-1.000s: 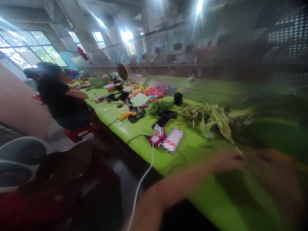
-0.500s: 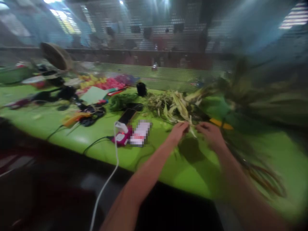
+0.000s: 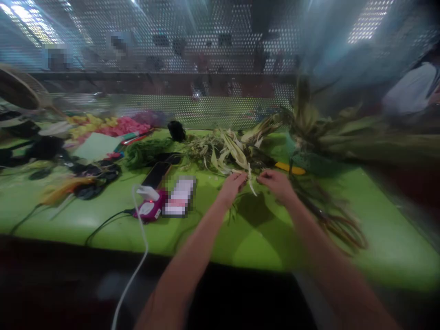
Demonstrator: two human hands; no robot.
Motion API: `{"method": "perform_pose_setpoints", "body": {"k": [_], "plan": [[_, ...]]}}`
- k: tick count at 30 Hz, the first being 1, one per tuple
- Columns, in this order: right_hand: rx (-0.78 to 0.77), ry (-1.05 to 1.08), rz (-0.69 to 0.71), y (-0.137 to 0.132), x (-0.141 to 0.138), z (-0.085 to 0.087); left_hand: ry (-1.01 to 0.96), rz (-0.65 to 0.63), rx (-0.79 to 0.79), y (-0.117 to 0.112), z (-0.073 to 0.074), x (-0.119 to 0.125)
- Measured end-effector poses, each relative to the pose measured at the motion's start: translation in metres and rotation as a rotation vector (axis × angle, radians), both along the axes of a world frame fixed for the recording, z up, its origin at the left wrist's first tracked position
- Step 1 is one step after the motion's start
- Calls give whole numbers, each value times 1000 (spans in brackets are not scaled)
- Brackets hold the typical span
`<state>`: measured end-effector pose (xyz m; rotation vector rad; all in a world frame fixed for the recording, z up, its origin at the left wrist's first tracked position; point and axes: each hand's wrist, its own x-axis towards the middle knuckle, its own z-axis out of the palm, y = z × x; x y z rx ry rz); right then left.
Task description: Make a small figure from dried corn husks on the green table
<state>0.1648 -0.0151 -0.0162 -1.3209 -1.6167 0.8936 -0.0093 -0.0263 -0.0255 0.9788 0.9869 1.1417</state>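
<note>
Nearest is the green counter (image 3: 261,238). A white cable (image 3: 140,243) runs up over its front edge to a pink charger (image 3: 149,208), at 9 o'clock from the hands.

The left hand (image 3: 233,183) and the right hand (image 3: 277,182) sit close together in the middle of the counter. Between them is a pale leaf strip (image 3: 251,184), with its loose end hanging down toward 6 o'clock. The left grip is narrow, with the fingertips pinched on the top of the strip. The right grip looks narrow too, but the picture is too blurry to tell if it really holds the strip.

The strip is likely very light, thin and dry. It should bend easily, but it could tear or crack if pulled hard. The best place to hold it is probably near its top end, with a soft pinch. It is long, skinny and cream-yellow.

At 12 o'clock from the hands, just behind them, lies a leaf pile (image 3: 227,153) of the same pale and green leaves. A yellow thing (image 3: 290,168) lies at 1 o'clock. Long brown stems (image 3: 337,220) lie at 4 o'clock.

Farther off, a dark phone (image 3: 156,173) lies at 9 o'clock and a black cup (image 3: 176,130) stands at 10 o'clock. Behind it all is a wall with many little holes (image 3: 206,41).
</note>
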Motion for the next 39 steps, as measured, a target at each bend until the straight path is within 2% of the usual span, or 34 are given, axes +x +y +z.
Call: {"method": "perform_pose_setpoints", "body": {"k": [5, 9, 16, 24, 30, 35, 39], "plan": [[-39, 142, 45, 0, -2, 2, 99, -95, 39, -5, 4, 2], [-45, 200, 15, -1, -5, 1, 127, -193, 67, -8, 6, 6], [-31, 300, 1, 0, -5, 0, 123, -197, 98, -8, 6, 7], [72, 32, -59, -1, -2, -2, 237, -155, 232, -1, -7, 6], [57, 58, -41, -2, -4, 2, 248, -175, 234, 1, -13, 4], [60, 46, -17, -4, -5, 4, 348, -177, 291, 1, -13, 4], [127, -59, -23, -4, -5, 1, 496, -179, 363, 0, -8, 4]]}}
